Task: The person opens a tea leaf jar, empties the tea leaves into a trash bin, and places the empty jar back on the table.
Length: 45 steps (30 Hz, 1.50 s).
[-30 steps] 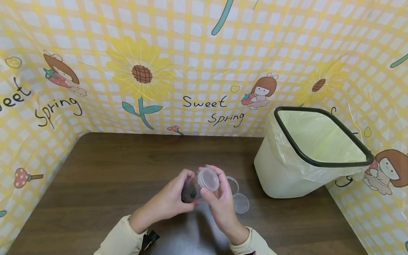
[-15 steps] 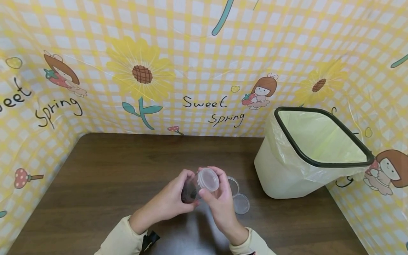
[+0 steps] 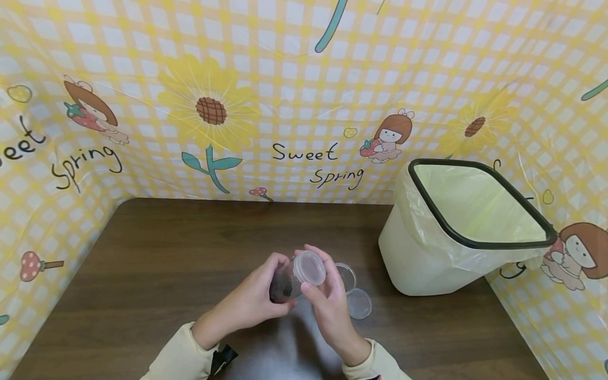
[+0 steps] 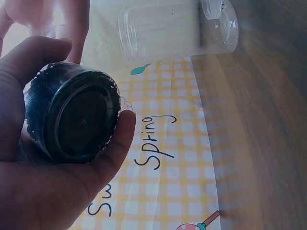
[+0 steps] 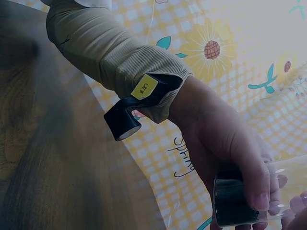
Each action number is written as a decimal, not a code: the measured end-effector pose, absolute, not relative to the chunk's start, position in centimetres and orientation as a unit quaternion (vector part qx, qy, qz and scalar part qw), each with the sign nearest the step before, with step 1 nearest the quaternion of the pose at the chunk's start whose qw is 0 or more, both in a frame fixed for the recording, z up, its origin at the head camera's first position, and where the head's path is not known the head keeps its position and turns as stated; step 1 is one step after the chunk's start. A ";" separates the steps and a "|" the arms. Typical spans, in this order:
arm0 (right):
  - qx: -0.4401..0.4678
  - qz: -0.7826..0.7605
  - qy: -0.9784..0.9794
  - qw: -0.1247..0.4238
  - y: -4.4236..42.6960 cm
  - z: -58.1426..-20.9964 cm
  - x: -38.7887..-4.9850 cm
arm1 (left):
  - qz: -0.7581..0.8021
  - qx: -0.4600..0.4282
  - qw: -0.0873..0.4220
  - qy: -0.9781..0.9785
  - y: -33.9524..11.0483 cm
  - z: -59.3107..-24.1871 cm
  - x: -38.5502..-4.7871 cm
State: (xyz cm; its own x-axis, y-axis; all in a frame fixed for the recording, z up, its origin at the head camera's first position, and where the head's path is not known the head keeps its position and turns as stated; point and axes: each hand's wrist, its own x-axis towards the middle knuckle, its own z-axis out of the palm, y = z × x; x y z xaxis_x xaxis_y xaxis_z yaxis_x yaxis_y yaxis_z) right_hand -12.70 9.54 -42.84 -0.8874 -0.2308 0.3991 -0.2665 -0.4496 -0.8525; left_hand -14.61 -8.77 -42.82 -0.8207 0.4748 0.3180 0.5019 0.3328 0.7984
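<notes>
Both hands hold one clear cylindrical jar with dark contents (image 3: 281, 285) above the table, tilted, its pale translucent lid (image 3: 310, 268) facing up and right in the head view. My left hand (image 3: 254, 296) grips the dark lower end. Around the lidded end curl the fingers of my right hand (image 3: 332, 311), thumb near the rim. The left wrist view shows the jar's dark round base (image 4: 84, 122) between left thumb and fingers. In the right wrist view, the left hand (image 5: 230, 139) wraps the dark part (image 5: 232, 199), and right fingertips (image 5: 298, 206) touch the clear part.
Two clear round-topped containers (image 3: 360, 303) stand just right of the right hand; the left wrist view shows one as a clear jar (image 4: 163, 31). A white bin with a dark rim (image 3: 480, 244) and plastic liner stands at the right. Patterned cloth (image 3: 304, 105) surrounds the brown table (image 3: 166, 253).
The right hand's fingers have shifted slightly around the lidded end. The jar and left hand have stayed almost in place.
</notes>
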 end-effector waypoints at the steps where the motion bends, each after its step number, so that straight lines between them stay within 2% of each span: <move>1: 0.239 0.818 -0.524 0.010 9.5 -42.8 -12.7 | -0.493 -0.299 0.016 -0.817 -8.8 -42.8 -14.6; 14: 0.215 0.826 -0.520 0.033 9.2 -43.2 -12.7 | -0.497 -0.310 0.022 -0.810 -8.6 -43.0 -14.6; 37: 0.231 0.823 -0.518 0.011 9.5 -42.7 -12.6 | -0.489 -0.302 0.018 -0.818 -8.7 -42.8 -14.8; 45: 0.208 0.826 -0.522 0.034 9.2 -42.7 -12.6 | -0.491 -0.299 0.012 -0.818 -8.6 -42.7 -14.7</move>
